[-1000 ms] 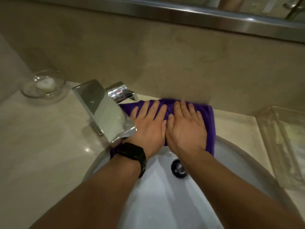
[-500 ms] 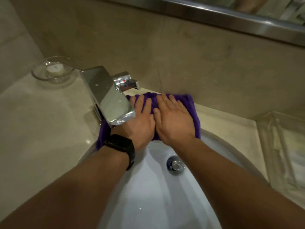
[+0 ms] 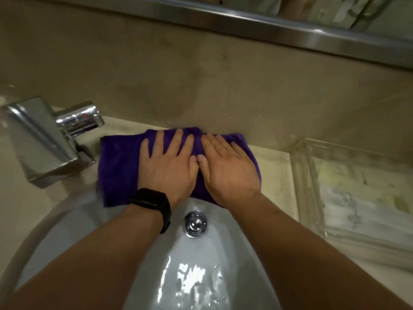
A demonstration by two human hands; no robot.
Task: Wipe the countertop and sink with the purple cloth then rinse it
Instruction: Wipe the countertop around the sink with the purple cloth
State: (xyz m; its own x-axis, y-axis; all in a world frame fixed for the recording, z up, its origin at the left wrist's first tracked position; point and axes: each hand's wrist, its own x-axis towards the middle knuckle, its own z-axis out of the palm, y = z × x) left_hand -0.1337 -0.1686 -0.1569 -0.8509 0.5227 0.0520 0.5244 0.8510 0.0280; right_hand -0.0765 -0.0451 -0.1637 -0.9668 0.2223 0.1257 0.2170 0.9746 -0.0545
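Note:
The purple cloth (image 3: 118,164) lies flat on the beige countertop (image 3: 274,166) behind the white sink (image 3: 67,224), against the wall, its near edge hanging over the sink rim. My left hand (image 3: 166,166), with a black watch on the wrist, presses flat on the cloth with fingers spread. My right hand (image 3: 230,168) presses flat beside it, thumbs touching. The chrome drain (image 3: 195,223) sits in the basin just below my wrists.
A chrome faucet (image 3: 44,139) with its handle (image 3: 80,119) stands left of the cloth. A clear glass tray (image 3: 357,189) sits on the counter at the right. A metal mirror frame (image 3: 268,25) runs above the wall.
Both hands slid the cloth to the right along the back of the counter, away from the faucet; the camera also shifted, so the soap dish left the view.

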